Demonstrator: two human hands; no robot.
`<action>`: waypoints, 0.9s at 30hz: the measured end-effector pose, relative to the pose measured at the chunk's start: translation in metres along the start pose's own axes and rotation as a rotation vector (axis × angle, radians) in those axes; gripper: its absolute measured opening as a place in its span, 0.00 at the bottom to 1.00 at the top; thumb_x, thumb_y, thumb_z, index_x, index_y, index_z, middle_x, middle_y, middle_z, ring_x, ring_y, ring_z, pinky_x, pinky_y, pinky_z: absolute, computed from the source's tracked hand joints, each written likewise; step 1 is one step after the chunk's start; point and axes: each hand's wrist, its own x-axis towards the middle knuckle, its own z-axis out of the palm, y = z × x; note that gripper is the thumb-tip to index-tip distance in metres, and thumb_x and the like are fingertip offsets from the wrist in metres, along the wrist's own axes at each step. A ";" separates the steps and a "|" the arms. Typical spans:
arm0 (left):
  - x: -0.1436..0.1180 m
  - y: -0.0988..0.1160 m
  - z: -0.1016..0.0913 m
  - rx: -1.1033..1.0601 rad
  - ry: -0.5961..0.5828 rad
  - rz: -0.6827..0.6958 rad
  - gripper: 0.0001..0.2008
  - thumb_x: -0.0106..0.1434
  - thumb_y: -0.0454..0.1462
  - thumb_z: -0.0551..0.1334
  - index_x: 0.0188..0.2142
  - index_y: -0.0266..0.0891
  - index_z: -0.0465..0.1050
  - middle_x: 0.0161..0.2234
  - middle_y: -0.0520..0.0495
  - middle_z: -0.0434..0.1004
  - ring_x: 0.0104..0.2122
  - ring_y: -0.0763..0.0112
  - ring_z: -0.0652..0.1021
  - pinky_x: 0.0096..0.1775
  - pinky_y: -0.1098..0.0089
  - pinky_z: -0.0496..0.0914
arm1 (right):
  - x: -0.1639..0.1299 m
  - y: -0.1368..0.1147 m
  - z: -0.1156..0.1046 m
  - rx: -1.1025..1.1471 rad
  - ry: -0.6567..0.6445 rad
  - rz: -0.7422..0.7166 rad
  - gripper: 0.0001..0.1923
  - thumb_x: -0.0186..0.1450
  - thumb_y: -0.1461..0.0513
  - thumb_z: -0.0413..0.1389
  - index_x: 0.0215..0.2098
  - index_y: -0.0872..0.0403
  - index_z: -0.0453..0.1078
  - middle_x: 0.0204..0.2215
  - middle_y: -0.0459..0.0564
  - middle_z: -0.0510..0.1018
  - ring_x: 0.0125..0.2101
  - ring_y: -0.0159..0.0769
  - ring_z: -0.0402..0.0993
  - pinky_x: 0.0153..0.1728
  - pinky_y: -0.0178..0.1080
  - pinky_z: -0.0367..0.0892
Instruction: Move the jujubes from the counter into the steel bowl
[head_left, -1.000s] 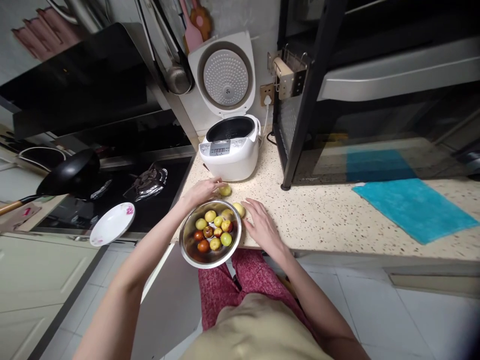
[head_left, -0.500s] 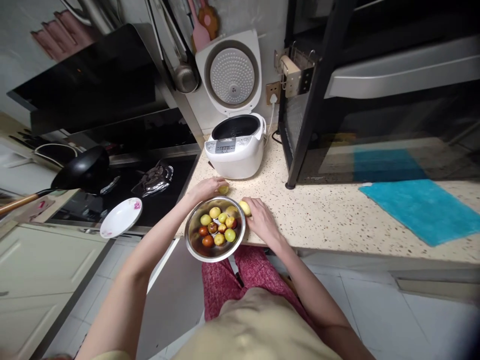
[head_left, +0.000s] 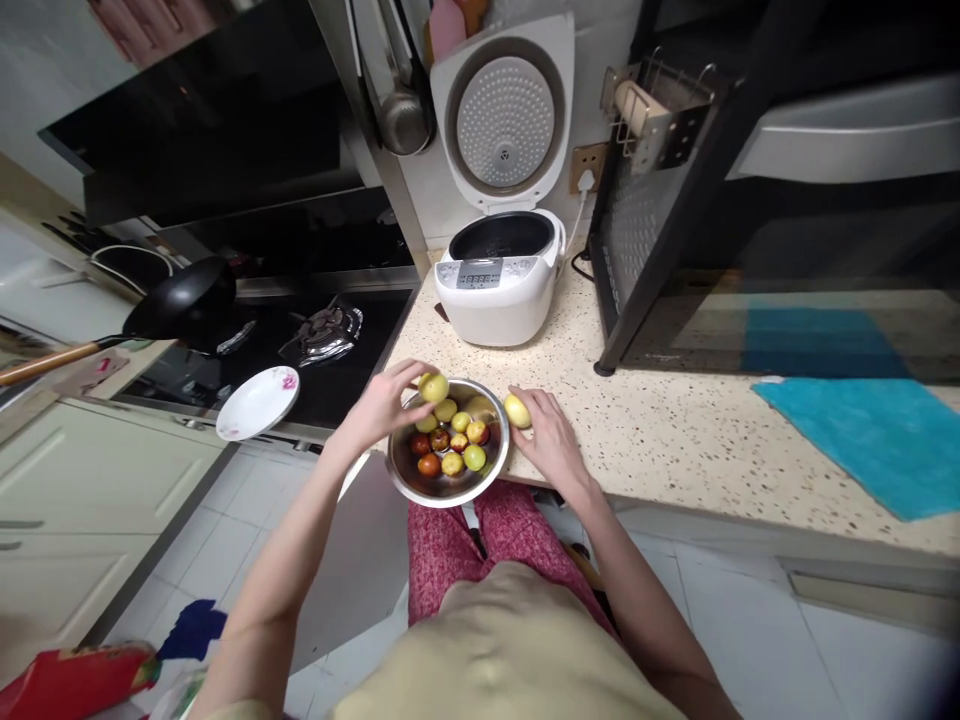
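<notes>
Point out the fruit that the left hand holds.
The yellow-green fruit pinched in the left hand, at the metal bowl's far rim. The yellow one is in the right hand, beside the bowl; the others lie inside it.

At your 12 o'clock, a white rice cooker (head_left: 495, 312) stands with its lid (head_left: 506, 120) raised. At 11, a metal ladle (head_left: 405, 124) hangs; at 1, a wall socket (head_left: 587, 158). At 3, you have a teal cloth (head_left: 870, 438); at 9, a black wok (head_left: 187, 297) and a white plate (head_left: 259, 403).
</notes>
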 end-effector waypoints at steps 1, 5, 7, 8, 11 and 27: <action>-0.011 0.006 0.002 -0.013 -0.005 -0.028 0.15 0.67 0.39 0.66 0.51 0.39 0.72 0.49 0.41 0.79 0.48 0.60 0.80 0.48 0.62 0.78 | 0.000 0.000 0.000 -0.006 -0.007 -0.001 0.27 0.67 0.66 0.54 0.64 0.51 0.65 0.51 0.58 0.76 0.54 0.52 0.72 0.52 0.55 0.73; -0.048 0.019 0.018 -0.036 -0.047 -0.097 0.17 0.67 0.39 0.67 0.54 0.40 0.72 0.51 0.41 0.80 0.48 0.59 0.82 0.50 0.60 0.78 | -0.001 -0.001 0.000 -0.023 -0.005 0.002 0.26 0.66 0.66 0.54 0.63 0.51 0.67 0.51 0.58 0.75 0.53 0.52 0.72 0.51 0.55 0.74; -0.060 0.022 0.026 -0.030 -0.048 -0.116 0.19 0.66 0.39 0.69 0.55 0.41 0.72 0.52 0.41 0.80 0.49 0.57 0.83 0.50 0.61 0.78 | -0.001 -0.003 -0.001 -0.028 0.001 0.004 0.25 0.66 0.66 0.54 0.62 0.51 0.67 0.51 0.58 0.76 0.53 0.53 0.72 0.51 0.55 0.74; -0.064 0.024 0.029 -0.026 -0.044 -0.126 0.19 0.66 0.39 0.69 0.55 0.41 0.72 0.53 0.40 0.80 0.49 0.57 0.83 0.50 0.61 0.78 | -0.001 -0.003 -0.001 -0.029 0.003 0.006 0.25 0.67 0.66 0.54 0.62 0.51 0.67 0.51 0.58 0.76 0.53 0.53 0.72 0.51 0.55 0.74; -0.073 0.029 0.035 -0.028 -0.036 -0.151 0.18 0.68 0.39 0.67 0.56 0.42 0.72 0.54 0.41 0.80 0.50 0.57 0.83 0.50 0.61 0.78 | -0.003 -0.003 -0.002 -0.025 0.022 0.014 0.24 0.67 0.65 0.54 0.61 0.51 0.67 0.51 0.58 0.76 0.54 0.53 0.72 0.52 0.55 0.73; -0.090 0.044 0.052 -0.048 0.091 -0.174 0.23 0.75 0.43 0.61 0.67 0.49 0.66 0.63 0.42 0.74 0.60 0.55 0.77 0.60 0.52 0.75 | 0.018 -0.059 -0.016 0.241 0.075 -0.153 0.20 0.68 0.64 0.58 0.57 0.47 0.66 0.53 0.54 0.76 0.55 0.47 0.75 0.57 0.54 0.74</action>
